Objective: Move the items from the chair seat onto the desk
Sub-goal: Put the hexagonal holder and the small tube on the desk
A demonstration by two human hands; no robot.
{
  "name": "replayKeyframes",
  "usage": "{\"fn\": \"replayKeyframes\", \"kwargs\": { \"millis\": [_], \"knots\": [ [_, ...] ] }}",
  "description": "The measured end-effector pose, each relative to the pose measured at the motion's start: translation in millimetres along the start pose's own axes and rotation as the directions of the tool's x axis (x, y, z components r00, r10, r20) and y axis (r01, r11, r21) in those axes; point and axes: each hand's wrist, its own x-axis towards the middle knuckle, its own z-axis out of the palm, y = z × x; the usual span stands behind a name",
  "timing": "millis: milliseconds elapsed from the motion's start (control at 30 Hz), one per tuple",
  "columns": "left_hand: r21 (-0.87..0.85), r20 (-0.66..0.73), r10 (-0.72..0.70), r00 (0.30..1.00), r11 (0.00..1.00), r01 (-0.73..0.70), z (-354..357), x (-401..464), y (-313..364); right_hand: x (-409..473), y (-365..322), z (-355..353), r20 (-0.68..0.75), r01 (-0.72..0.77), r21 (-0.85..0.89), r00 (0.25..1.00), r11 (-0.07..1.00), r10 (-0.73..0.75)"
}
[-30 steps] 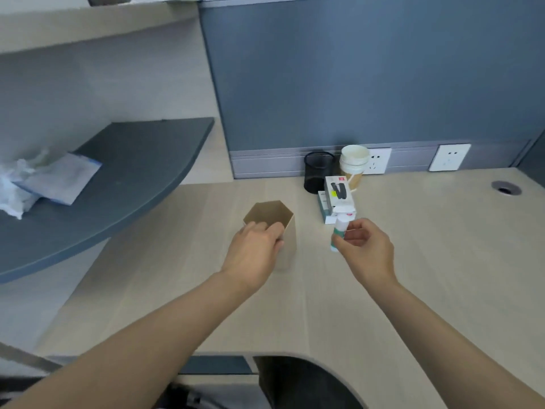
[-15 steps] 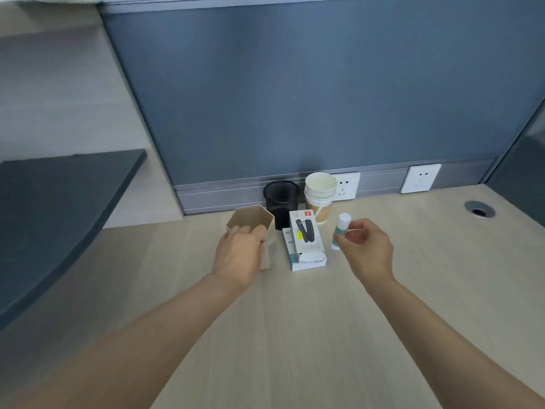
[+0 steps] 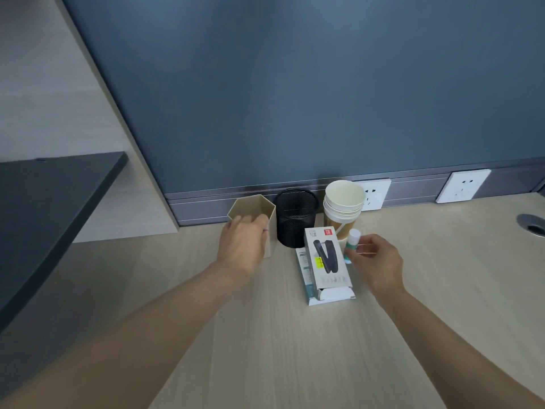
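pale wood-grain table (image 3: pixel 413 276) runs along a blue-grey partition wall (image 3: pixel 295 84); a dark grey curved shelf (image 3: pixel 44 216) sits at far left. left hand (image 3: pixel 243 246) reaches forward, grip clamped on the near rim of the tan hexagonal cardboard holder (image 3: pixel 253 206), fingers hooked over the rim. the holder stands upright on the table, close to the partition's base rail. just right of it stands a black wire-mesh cylindrical pen cup (image 3: pixel 296 216); whether the two touch cannot be told. next right is a stack of white-and-brown paper cups (image 3: pixel 343 206), upright, in front of a white wall socket (image 3: pixel 376 193). in front of the pen cup and paper cups lies a white stapler box (image 3: pixel 327 261), resting flat on top of a second, teal-edged box (image 3: pixel 306 276), its near flap open. right hand (image 3: pixel 376 261) is just right of the boxes, grip clamped on a small white glue stick with green band (image 3: pixel 352 240), held roughly upright, cap up. whether its base touches the table cannot be told. further right: a second white wall socket (image 3: pixel 463 185) and a round metal cable grommet (image 3: pixel 532 225) in the table.
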Motion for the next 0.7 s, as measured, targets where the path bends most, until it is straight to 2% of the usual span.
{"fn": "replayKeyframes", "kwargs": {
  "millis": [233,700],
  "knots": [
    [-0.031,0.012,-0.013,1.000,0.999,0.013,3,22,-6,12,2,12,0.048,-0.010,0.015,0.999,1.000,0.009],
    [-0.051,0.018,-0.058,0.998,0.997,0.059,4,28,-2,10,5,8,0.054,-0.032,-0.002,0.998,0.999,0.033]
  ]
}}
